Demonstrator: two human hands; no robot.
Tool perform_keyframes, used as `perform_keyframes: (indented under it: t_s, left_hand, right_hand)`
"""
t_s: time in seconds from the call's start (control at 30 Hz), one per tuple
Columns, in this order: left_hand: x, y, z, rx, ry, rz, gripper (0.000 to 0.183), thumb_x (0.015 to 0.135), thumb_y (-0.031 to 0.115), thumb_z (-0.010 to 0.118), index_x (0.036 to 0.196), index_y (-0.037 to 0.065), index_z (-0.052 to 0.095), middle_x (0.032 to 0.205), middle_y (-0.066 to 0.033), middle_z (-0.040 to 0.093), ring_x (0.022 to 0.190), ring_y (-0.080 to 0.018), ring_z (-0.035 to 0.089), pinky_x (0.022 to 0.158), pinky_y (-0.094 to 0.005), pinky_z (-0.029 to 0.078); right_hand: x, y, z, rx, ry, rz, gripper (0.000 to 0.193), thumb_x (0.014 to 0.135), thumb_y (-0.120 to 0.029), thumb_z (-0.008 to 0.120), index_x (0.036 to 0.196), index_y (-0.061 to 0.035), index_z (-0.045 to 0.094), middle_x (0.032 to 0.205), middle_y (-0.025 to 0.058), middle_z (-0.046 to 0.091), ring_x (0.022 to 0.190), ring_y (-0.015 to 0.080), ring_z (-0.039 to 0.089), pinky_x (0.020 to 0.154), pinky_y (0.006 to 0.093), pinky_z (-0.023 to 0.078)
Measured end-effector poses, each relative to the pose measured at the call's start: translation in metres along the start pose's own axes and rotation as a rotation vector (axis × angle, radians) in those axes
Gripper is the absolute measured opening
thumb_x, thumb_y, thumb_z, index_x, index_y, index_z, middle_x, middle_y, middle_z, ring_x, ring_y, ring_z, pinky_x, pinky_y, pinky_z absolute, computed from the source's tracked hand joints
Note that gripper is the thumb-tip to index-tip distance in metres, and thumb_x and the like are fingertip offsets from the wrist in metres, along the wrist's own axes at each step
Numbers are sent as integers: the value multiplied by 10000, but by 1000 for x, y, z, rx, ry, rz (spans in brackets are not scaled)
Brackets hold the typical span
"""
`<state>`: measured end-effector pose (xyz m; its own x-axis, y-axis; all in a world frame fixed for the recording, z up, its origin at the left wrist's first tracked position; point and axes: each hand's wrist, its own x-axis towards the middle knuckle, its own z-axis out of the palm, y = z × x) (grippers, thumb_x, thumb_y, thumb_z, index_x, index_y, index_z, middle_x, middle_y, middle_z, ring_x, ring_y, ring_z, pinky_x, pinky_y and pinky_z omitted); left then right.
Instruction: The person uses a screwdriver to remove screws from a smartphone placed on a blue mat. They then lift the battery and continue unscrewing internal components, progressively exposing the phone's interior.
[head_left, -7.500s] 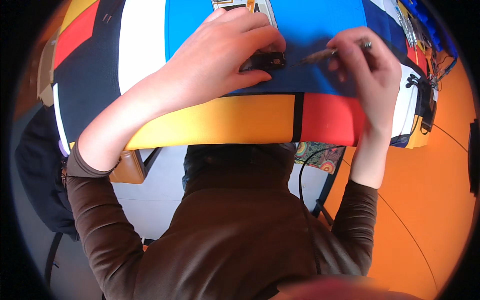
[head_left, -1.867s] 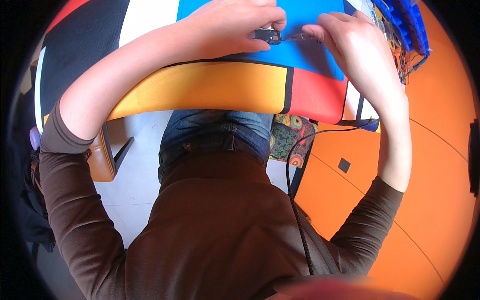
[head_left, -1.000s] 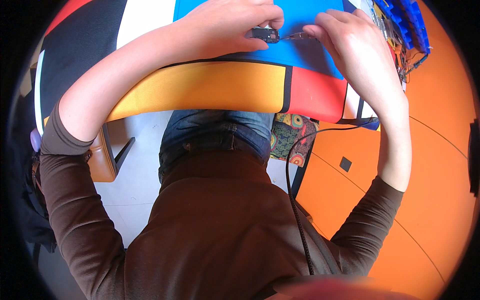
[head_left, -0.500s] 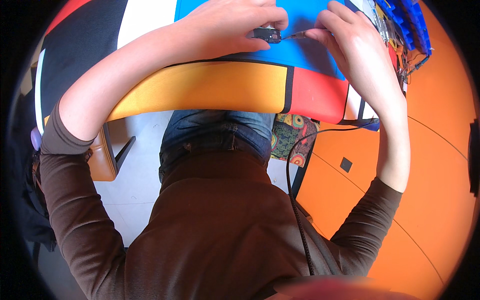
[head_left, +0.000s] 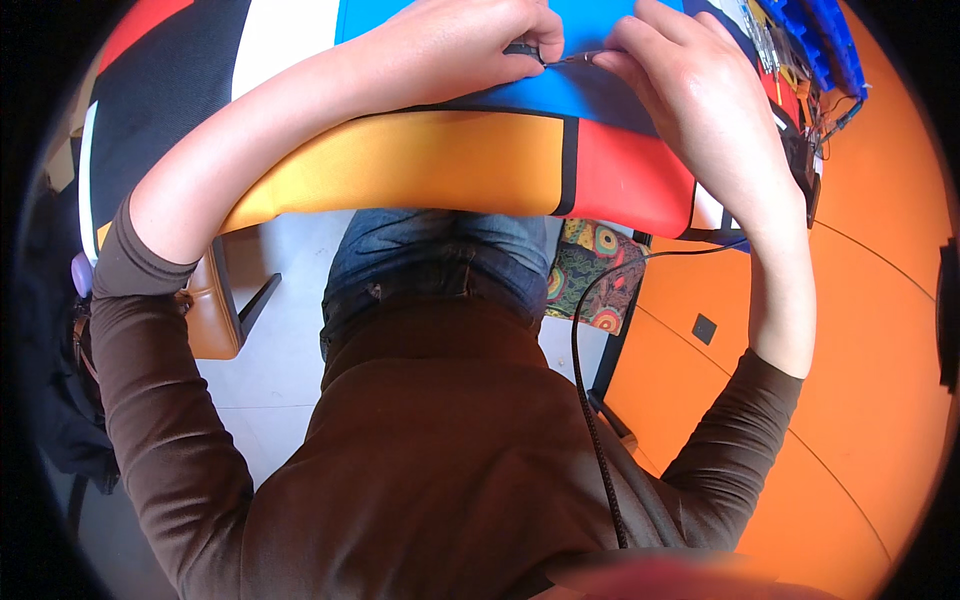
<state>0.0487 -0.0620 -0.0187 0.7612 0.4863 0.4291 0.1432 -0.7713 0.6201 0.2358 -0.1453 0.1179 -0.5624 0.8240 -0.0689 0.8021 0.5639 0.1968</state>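
The person's brown top (head_left: 420, 450) was nearest, well short of the blue panel (head_left: 585, 95). A black cable (head_left: 577, 340) lay over the top and curved off to the right, also short of the panel. The jeans (head_left: 435, 260) came next, on the near side of the panel. The table (head_left: 420, 165) presented a yellow band and a red block just before the panel's near edge.

The left hand (head_left: 480, 40) was at the panel's left part, its grip closed round a small black device (head_left: 520, 48). The device was over the panel and mostly hidden by the fingers. The right hand (head_left: 690, 85) was at the panel's right part, its grip pinched tight on a slim tool (head_left: 578, 58) pointing left across the panel toward the device. Contact between tip and device could not be determined. A blue rack (head_left: 815, 45) stood well right of the panel, with loose wires (head_left: 832, 118) beside it.
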Motion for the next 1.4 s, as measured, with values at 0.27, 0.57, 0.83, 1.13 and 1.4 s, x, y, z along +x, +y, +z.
perform_keyframes:
  t_s: [0.27, 0.57, 0.83, 1.13, 1.4]
  left_hand:
    - [-1, 23, 2, 189, 21, -49, 72, 876, 92, 643, 887, 22, 657, 934, -194, 642, 946, -389, 613, 837, -463, 495]
    - [1, 28, 3, 148, 105, -89, 52, 862, 42, 620, 868, 17, 666, 853, -208, 667, 867, -404, 648, 781, -462, 523]
    - [7, 21, -1, -26, 8, -294, 97, 846, 18, 603, 852, 12, 699, 818, -208, 702, 815, -372, 695, 720, -418, 550]
    - [5, 17, -3, -100, -39, -365, 58, 834, 49, 700, 878, 15, 686, 774, -154, 676, 764, -309, 669, 710, -398, 533]
    - [-5, 25, -20, -109, 80, -4, 65, 860, 39, 688, 922, 30, 671, 886, -132, 657, 921, -324, 636, 829, -402, 511]
  right_hand:
    - [-13, -4, 6, -22, 46, 11, 108, 911, -175, 627, 936, -72, 608, 899, 105, 566, 878, 296, 599, 716, 397, 502]
    - [-17, 2, 30, 137, 320, -103, 140, 890, -133, 629, 1021, -98, 664, 883, 93, 560, 850, 302, 576, 698, 391, 486]
    - [-16, 10, 43, -27, 374, -203, 142, 868, -151, 742, 988, -103, 684, 813, 27, 477, 794, 216, 561, 735, 361, 419]
    - [-21, 14, 37, 249, 429, -38, 111, 919, -101, 730, 997, -53, 667, 846, 69, 569, 771, 225, 563, 692, 309, 440]
    - [-49, 35, 84, 686, 478, 245, 100, 986, -55, 691, 1058, 12, 706, 874, 11, 580, 788, 76, 518, 714, 212, 415]
